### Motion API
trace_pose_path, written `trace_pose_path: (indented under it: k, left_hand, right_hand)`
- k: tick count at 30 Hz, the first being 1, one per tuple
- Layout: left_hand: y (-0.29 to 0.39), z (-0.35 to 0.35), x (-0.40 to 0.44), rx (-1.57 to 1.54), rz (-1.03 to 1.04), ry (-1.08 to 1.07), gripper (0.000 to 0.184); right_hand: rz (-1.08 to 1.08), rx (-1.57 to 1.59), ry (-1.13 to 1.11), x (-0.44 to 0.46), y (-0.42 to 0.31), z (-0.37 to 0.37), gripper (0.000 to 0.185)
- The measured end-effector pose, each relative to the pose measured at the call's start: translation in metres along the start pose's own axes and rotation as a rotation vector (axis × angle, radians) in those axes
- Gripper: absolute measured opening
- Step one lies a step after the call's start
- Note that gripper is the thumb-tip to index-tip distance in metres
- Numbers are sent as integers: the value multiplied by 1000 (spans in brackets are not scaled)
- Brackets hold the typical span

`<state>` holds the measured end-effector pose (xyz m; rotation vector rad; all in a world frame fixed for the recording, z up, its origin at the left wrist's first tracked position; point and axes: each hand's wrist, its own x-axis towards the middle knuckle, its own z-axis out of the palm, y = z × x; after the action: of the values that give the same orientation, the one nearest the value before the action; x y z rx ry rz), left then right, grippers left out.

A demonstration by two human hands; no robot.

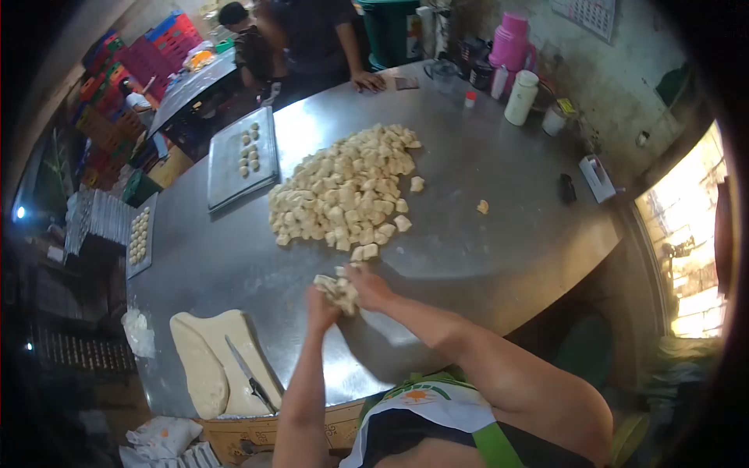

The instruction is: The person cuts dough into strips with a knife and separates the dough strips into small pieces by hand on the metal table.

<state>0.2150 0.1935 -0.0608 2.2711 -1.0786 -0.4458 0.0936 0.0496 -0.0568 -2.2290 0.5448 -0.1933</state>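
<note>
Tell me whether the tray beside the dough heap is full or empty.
Partly filled: the tray holds a small group of dough balls, with bare surface on both sides.

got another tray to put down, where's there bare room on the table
Bare: right of the dough pile, short of the black object, save one scrap; also left, between tray and dough slab. Crowded: under the pile, around the white bottle, and at left hand and right hand.
</note>
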Motion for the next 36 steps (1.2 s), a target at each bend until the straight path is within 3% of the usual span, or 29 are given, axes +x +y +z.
trace_pose_path:
  k: [1, 3, 5, 7, 9, 11, 12, 15, 17, 19, 24, 27, 32, 35, 36]
  left_hand:
    - [-15, -5, 23, -39, -28, -9, 62]
    - [-45, -15, 53, -598, -8, 124, 68]
    - [37, -66, 46, -1044, -47, 177, 52]
    - [62, -76, 39, -828, -40, 440, 49]
    - [37, -57, 24, -814, -121, 483, 48]
    - [6, -34, -8, -793, -326, 268, 60]
    - [6, -23, -26, -787, -386, 237, 57]
    - [18, 7, -81, -864, -517, 179, 50]
    - [35, 7, -104, -841, -541, 145, 50]
    - [48, 8, -108, -819, -553, 97, 50]
    - [40, -7, -94, -759, -442, 43, 48]
    - [37, -23, -98, -723, -443, 36, 45]
    - [27, -27, -138, -706, -486, 95, 43]
    - [21, -25, -166, -748, -506, 83, 42]
    - [19, -23, -173, -749, -511, 92, 42]
  right_hand:
    - [-9, 69, -1, 27, -1, 0, 54]
    - [-50, 219, 64, 62, -18, -29, 48]
    - [-53, 307, 137, 54, -29, -66, 47]
    - [-170, 329, 339, 51, -20, -82, 47]
    - [-205, 282, 413, 46, 12, -90, 46]
    - [-82, 205, 383, 10, 67, -98, 41]
    - [0, 169, 383, -9, 94, -110, 36]
    - [208, 72, 729, -58, 177, -150, 14]
    - [293, -63, 820, -77, 213, -190, 19]
    - [395, 21, 846, -79, 224, -223, 26]
    - [341, -151, 657, -55, 248, -253, 35]
    - [353, -218, 477, -49, 248, -257, 40]
    - [416, -178, 357, -45, 254, -262, 39]
    - [428, 274, 474, -47, 248, -258, 40]
    - [423, 275, 466, -48, 243, -254, 40]
